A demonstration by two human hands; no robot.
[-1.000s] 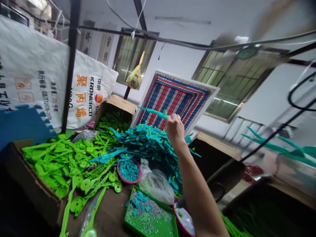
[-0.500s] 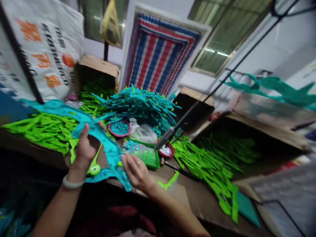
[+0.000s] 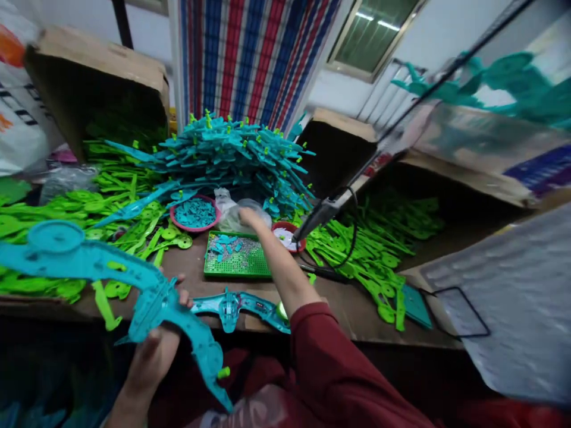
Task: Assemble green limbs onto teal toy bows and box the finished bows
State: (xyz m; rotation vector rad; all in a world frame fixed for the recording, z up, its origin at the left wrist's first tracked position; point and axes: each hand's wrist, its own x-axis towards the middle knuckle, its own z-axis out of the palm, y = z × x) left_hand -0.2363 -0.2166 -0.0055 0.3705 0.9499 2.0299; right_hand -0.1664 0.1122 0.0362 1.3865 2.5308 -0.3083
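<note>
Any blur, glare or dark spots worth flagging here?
Head view: edges smear with motion blur, worst at the upper right; the right hand is soft, the teal part in the left hand fairly crisp; wide-angle lean throughout; below the table is near black.

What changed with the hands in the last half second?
The right hand let go of the long teal plastic piece and reached forward to the clear plastic bag behind the green mesh tray. The left hand still grips it; the heap of teal parts stayed.
</note>
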